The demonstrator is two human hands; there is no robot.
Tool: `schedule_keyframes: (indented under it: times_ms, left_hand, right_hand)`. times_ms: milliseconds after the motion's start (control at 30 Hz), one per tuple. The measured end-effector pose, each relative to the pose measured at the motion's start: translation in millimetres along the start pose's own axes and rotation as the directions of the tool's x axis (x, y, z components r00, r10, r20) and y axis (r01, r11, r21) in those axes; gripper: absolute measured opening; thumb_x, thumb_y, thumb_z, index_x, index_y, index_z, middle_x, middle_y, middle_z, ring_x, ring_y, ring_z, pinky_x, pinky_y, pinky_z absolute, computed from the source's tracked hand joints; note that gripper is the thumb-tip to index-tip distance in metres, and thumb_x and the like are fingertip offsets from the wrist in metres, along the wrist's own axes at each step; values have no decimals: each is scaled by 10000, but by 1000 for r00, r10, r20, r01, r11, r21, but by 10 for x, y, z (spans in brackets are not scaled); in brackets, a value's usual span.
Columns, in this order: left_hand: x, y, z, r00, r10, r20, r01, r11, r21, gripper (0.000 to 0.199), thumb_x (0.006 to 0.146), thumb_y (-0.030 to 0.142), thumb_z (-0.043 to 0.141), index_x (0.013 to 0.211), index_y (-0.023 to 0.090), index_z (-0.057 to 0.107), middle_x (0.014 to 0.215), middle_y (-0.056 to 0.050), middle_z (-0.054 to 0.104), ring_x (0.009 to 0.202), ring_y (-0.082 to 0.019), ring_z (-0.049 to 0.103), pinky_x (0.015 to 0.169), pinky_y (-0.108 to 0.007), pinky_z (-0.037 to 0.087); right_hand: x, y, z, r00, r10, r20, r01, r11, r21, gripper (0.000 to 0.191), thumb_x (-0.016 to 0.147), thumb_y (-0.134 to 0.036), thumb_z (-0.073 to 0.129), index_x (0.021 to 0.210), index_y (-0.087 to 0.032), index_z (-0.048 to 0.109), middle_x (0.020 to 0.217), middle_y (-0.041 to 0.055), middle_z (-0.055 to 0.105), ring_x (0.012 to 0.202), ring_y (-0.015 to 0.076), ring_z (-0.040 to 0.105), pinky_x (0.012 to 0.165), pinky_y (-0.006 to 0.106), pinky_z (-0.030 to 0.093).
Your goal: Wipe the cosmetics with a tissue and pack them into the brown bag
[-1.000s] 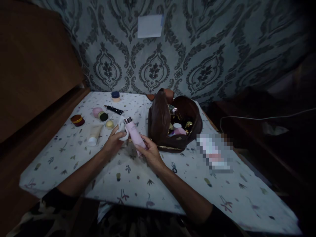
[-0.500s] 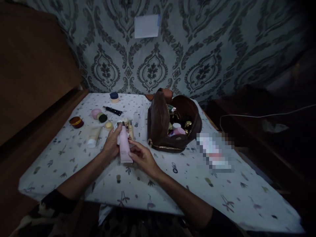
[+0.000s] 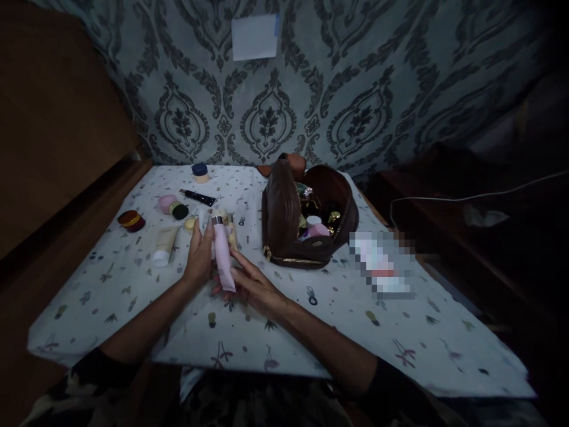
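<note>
A pink squeeze tube (image 3: 224,258) with a shiny cap stands tilted over the table, cap end up. My right hand (image 3: 255,287) is closed round its lower end, fingertips showing beneath. Just left of the tube is my left hand (image 3: 198,255), its thumb raised and fingers closed about a small white item (image 3: 203,218); what kind it is I cannot make out. Behind the hands stand several cream-coloured containers (image 3: 232,232), partly hidden. To the left lie a beige tube (image 3: 165,245) with a white cap and a small yellow jar (image 3: 190,225).
An open brown leather bag (image 3: 281,219) holding several bottles sits right of my hands. Farther left are an amber jar (image 3: 131,220), a pink jar (image 3: 167,203), a dark green lid (image 3: 180,212), a black tube (image 3: 199,197) and a blue-lidded jar (image 3: 200,172). A blurred-out item (image 3: 382,264) lies right.
My left hand has come off the pink tube and shifted left, showing the white item. My right hand now holds the tube, which has turned more sideways on. The view has shifted slightly.
</note>
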State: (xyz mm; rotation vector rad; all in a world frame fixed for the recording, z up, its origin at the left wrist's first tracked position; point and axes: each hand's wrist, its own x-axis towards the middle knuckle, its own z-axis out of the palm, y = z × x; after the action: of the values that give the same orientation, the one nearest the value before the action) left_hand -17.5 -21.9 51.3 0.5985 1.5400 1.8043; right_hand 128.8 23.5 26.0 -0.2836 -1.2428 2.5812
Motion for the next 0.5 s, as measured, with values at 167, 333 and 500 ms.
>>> schedule_keyframes:
  times_ms: [167,333,500]
  left_hand:
    - [-62,36,-3,959,267,98,-284,921,265,740,867,743,438,1413,250,518,1106,-85,709,824,-238,678,708,-340,572]
    - [-19,-1,-11,902,348,257,-425,825,374,612,975,618,322,1413,247,535,1448,-60,552,1372,-290,452,1165,-443,331]
    - [-46,-53,-6,822,349,449,-528,762,374,509,994,494,406,1406,230,545,1407,-81,573,1326,-273,483,1168,-438,309]
  right_hand:
    - [24,21,-58,999,-45,-25,46,998,39,802,810,-478,746,1498,-313,369,1059,45,710,792,146,685,641,243,515]
    - [19,1,-72,997,-57,-45,60,997,58,810,822,-462,738,1513,-316,341,1077,50,706,860,166,682,666,259,526]
    - [40,-23,-97,989,-86,-118,94,993,67,704,837,-459,718,1464,-374,411,1246,35,641,932,168,665,716,287,555]
